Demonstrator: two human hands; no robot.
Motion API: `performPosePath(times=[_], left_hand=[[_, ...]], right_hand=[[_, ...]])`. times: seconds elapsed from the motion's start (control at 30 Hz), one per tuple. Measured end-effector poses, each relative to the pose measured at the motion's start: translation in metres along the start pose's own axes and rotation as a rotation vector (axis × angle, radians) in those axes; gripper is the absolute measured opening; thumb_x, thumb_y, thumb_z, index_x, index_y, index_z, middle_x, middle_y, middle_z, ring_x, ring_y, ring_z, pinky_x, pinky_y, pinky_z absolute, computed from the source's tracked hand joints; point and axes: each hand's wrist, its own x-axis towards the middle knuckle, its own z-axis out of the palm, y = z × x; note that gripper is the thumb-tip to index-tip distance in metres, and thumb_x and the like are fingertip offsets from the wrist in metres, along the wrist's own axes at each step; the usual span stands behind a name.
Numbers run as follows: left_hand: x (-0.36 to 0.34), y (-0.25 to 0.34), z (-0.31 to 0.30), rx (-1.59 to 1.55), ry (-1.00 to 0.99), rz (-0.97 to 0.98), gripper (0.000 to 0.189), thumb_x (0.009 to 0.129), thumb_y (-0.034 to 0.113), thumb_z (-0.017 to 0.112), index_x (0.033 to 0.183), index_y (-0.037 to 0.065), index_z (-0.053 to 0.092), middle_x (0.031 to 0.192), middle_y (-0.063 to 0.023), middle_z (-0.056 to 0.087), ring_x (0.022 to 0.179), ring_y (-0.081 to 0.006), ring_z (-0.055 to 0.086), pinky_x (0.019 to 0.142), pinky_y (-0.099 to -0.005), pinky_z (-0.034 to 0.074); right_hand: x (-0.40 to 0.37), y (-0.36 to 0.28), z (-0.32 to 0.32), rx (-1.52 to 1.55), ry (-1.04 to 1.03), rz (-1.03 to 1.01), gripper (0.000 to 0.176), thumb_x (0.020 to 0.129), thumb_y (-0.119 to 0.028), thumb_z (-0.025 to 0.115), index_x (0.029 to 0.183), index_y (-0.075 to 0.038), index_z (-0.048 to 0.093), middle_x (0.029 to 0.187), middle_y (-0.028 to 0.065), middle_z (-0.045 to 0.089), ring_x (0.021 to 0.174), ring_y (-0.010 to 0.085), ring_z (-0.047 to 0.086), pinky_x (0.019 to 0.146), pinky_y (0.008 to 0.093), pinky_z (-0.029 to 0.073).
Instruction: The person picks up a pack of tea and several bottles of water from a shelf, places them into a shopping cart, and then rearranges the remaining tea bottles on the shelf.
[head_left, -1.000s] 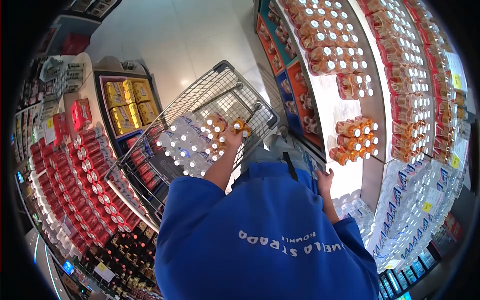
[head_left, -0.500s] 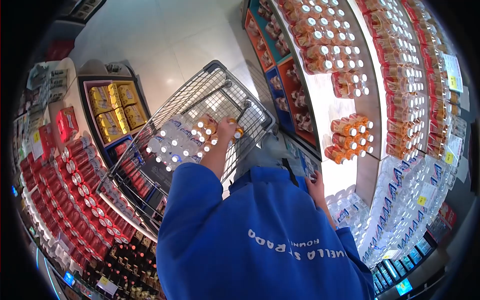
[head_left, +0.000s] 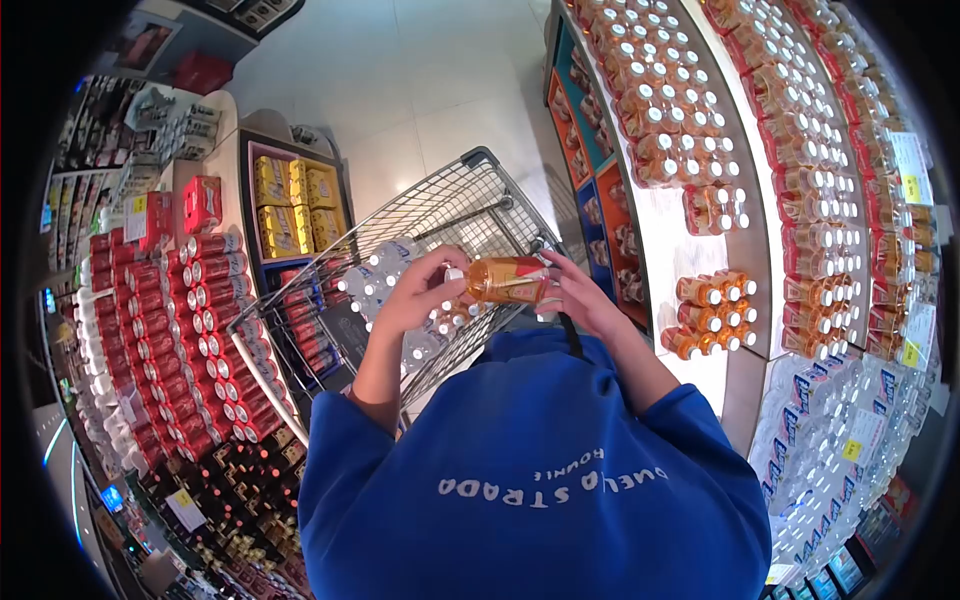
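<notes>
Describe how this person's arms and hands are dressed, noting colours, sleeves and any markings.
The left hand and right hand are bare, with no gloves, and no watch shows at either wrist. The left sleeve and right sleeve are plain, loose and bright blue, leaving the forearms uncovered. They belong to a blue top with white lettering across its front.

Blue top [head_left: 530, 430] (white lettering across it), loose sleeves [head_left: 350, 450].

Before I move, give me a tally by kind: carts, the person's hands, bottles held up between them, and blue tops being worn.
Shopping cart: 1
Hands, left hand and right hand: 2
Amber bottle between them: 1
Blue top: 1
Total: 5
</notes>
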Motion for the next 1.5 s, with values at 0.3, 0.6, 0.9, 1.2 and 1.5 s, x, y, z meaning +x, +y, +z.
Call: performPosePath(times=[0.3, 0.6, 0.9, 1.2, 1.5], left_hand=[[0.044, 0.002, 0.052, -0.227, 0.188, -0.027, 0.025, 0.104, 0.030, 0.054, 0.104, 0.007, 0.063, 0.078, 0.0033, 0.057, 0.057, -0.0028, 0.049, 0.046, -0.0193, 0.034], [0.067, 0.003, 0.097, -0.004, 0.137, -0.022, 0.021, 0.100, 0.026, 0.063, 0.106, 0.006, 0.065, 0.082, 0.0038, 0.056, 0.067, -0.0030, 0.051, 0.058, -0.0193, 0.040], [0.095, -0.027, 0.184, 0.624, -0.026, 0.145, 0.034, 0.081, 0.016, 0.083, 0.109, 0.004, 0.068, 0.103, -0.0075, 0.066, 0.092, -0.0188, 0.065, 0.077, -0.0309, 0.053], [0.137, -0.096, 0.281, 0.455, -0.204, 0.138, 0.032, 0.083, 0.019, 0.077, 0.109, 0.003, 0.069, 0.106, -0.0151, 0.070, 0.096, -0.0336, 0.069, 0.083, -0.0395, 0.055], [0.167, -0.182, 0.350, 0.495, -0.400, 0.171, 0.038, 0.082, 0.009, 0.078, 0.118, 0.000, 0.069, 0.118, -0.0212, 0.070, 0.099, -0.0261, 0.072, 0.087, -0.0351, 0.056]], right_hand=[[-0.020, -0.021, 0.021, -0.180, -0.232, 0.014, 0.068, 0.095, -0.013, 0.069, 0.153, 0.000, 0.035, 0.135, 0.0122, 0.059, 0.116, 0.0179, 0.063, 0.096, 0.0328, 0.054], [-0.041, -0.032, 0.015, -0.439, -0.173, -0.075, 0.064, 0.087, -0.013, 0.080, 0.139, 0.000, 0.046, 0.127, 0.0113, 0.064, 0.113, 0.0174, 0.064, 0.096, 0.0316, 0.053], [-0.075, 0.003, -0.025, -1.109, 0.634, -0.390, 0.064, 0.068, -0.026, 0.089, 0.122, -0.006, 0.060, 0.108, 0.0178, 0.069, 0.100, 0.0380, 0.066, 0.089, 0.0460, 0.052], [-0.105, 0.028, -0.093, -0.828, 1.150, -0.382, 0.056, 0.078, -0.016, 0.077, 0.129, -0.006, 0.056, 0.117, 0.0199, 0.065, 0.112, 0.0403, 0.060, 0.096, 0.0472, 0.049], [-0.134, 0.101, -0.165, -0.325, 1.212, -0.068, 0.085, 0.089, -0.030, 0.069, 0.152, 0.011, 0.030, 0.117, 0.0166, 0.067, 0.100, 0.0207, 0.063, 0.083, 0.0313, 0.050]])
